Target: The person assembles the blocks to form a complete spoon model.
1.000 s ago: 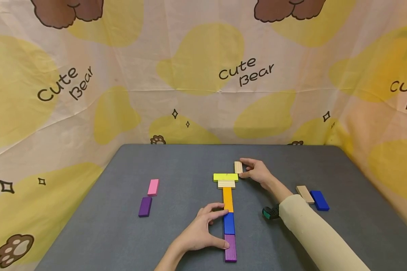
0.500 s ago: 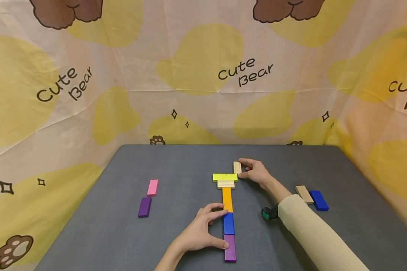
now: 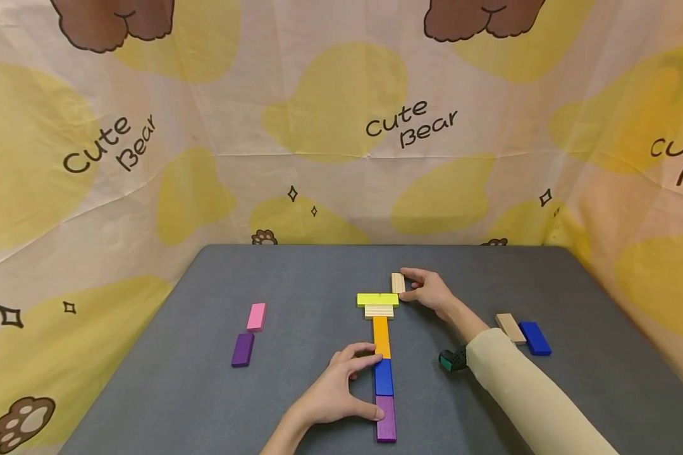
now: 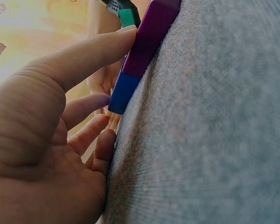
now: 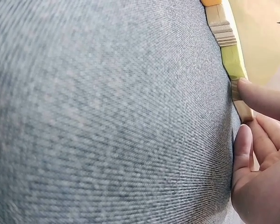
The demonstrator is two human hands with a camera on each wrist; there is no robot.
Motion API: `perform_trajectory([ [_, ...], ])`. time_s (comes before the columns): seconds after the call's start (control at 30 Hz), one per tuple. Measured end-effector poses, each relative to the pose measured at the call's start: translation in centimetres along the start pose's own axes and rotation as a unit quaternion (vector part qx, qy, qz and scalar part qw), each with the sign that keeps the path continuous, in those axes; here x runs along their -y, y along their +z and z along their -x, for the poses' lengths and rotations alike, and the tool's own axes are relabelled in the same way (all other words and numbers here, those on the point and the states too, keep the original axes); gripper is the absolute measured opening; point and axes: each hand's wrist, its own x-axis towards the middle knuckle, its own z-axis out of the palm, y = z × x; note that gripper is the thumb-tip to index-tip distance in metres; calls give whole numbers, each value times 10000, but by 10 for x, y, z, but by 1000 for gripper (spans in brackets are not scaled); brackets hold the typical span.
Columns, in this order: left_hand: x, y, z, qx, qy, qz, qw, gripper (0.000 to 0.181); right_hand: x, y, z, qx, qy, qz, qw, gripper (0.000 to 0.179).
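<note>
- While your left hand (image 3: 334,392) rests along the near part of a row of blocks, your right hand (image 3: 432,294) reaches farther from you, to the row's far end.
- Left hand's pose: a bare forearm rises from the bottom edge, thumb and fingers spread wide. Your thumb tip touches the purple block (image 3: 386,426), nearest you; your index fingertip meets the seam between the blue block (image 3: 384,378) and the orange block (image 3: 381,333), with the middle fingertip just beyond it, at the orange side.
- Right hand's pose: the arm slants in from the lower right in a cream sleeve (image 3: 523,392), a black-and-green device (image 3: 452,360) beside its cuff. Thumb and index finger form a narrow pinch.
- In that pinch is the pale wooden block (image 3: 398,282), index at its far end, thumb at its near end, just behind the right tip of the yellow-green block (image 3: 372,300).
- Between your hands, a ribbed wooden piece (image 3: 379,311) lies crosswise, between the orange and yellow-green ones.
- Well left of your left hand: a pink block (image 3: 257,317) and, nearer you, a dark purple block (image 3: 242,350).
- Right of your right hand, past the sleeve: a plain wooden block (image 3: 510,327) and a second blue block (image 3: 535,339), side by side, slanted.
- Under both hands: a grey tabletop (image 3: 176,404).
</note>
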Motion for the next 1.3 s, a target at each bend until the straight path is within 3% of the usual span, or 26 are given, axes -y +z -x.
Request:
perform_trajectory([
  [0.73,0,0,0,14,-94,101,9999,79,3,-1,1,134,23,-34,9999,62],
  [1.3,-1,-2,1,68,-101,-93,9999,79,1,1,0,143,33,49,9999,62],
])
